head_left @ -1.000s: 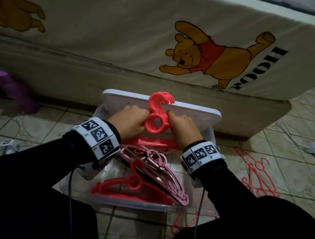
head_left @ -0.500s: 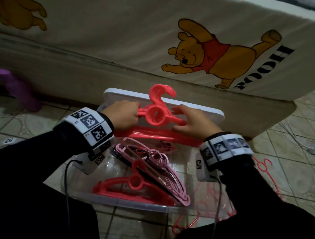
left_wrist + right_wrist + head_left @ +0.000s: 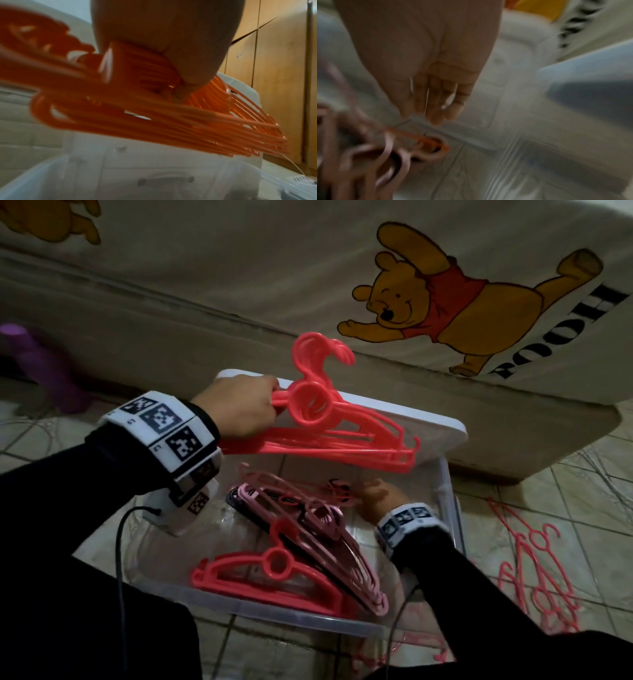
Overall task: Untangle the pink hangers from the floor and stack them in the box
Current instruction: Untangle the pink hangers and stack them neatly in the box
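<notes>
While the left hand grips a neat bundle of coral-pink plastic hangers by one shoulder, fingers curled round the bars, the bundle hangs above the far end of the clear plastic storage box — not yet set down. The right hand is low inside the box, fingers loosely extended and holding nothing, its fingertips just beside a small loose coral hook on the box floor.

The step in hand looks like stacking: the next move probably calls for clearing a spot, then lowering the bundle flat.

Already in the box lie a fanned stack of pale pink hangers and a single coral hanger near the front wall. More thin pink hangers lie tangled on the tiled floor to the right — well apart from both hands.
</notes>
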Demonstrator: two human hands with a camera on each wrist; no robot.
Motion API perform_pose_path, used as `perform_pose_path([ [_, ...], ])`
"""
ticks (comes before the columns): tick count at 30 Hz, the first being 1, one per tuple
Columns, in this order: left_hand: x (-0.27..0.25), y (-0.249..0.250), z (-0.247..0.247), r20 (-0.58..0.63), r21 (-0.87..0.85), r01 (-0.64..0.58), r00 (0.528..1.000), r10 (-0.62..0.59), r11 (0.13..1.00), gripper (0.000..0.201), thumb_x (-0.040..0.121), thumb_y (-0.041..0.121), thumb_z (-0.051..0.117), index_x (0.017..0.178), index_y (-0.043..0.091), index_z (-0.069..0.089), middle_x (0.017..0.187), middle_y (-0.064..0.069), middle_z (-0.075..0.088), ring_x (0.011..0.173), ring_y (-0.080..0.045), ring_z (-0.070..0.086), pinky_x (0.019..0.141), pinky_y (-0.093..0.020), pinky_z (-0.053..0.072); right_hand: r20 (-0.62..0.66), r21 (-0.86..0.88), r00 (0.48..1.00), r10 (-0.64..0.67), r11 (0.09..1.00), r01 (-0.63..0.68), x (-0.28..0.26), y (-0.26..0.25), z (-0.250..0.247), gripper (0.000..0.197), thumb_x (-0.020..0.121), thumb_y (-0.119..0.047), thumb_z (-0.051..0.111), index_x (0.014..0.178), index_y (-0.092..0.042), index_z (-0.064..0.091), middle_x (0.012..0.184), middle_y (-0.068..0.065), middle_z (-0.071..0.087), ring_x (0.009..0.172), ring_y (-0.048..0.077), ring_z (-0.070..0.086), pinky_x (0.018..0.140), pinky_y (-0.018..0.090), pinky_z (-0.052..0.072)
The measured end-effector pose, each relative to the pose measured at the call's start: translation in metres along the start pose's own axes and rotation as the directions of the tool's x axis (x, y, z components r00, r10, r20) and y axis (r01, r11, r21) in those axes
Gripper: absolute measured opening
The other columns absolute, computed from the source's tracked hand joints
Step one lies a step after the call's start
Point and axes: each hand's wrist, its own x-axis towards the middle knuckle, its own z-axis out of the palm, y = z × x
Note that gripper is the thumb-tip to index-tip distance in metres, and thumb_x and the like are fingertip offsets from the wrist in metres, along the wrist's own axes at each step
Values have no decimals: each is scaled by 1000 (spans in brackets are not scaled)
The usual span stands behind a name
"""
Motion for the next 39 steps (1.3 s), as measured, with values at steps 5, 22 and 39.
perform_pose_path([
  [5, 4, 4, 3, -23, 32, -29, 999, 29, 999, 12, 88, 26, 49, 99, 22, 51, 94, -7, 61, 99, -33, 57, 86, -40, 38, 81, 39, 997, 15, 999, -18, 31, -21, 31, 59, 94, -47, 42, 146, -23, 28, 152, 0, 31, 137, 20, 35, 111, 37, 29],
  [22, 9, 3, 9, 13, -135, -65, 998, 67, 989, 11, 89, 30, 57, 85, 32, 46, 79, 8, 51, 84, -19, 51, 77, -33, 42, 2, 211, 998, 56, 976, -56, 19, -28, -21, 40, 99, -23, 46, 135, -8, 47, 141, 14, 46, 129, 27, 43, 84, 11, 41],
  [39, 0, 8, -23, -156, -160, 42, 986, -67, 986, 14, 85, 27, 60, 89, 31, 47, 85, 0, 54, 76, -25, 48, 70, -33, 36, -128, 22, 983, -129, 991, 133, -29, -86, -12, 26, 89, -23, 52, 98, -3, 66, 99, 18, 66, 90, 34, 64, 76, 35, 48],
])
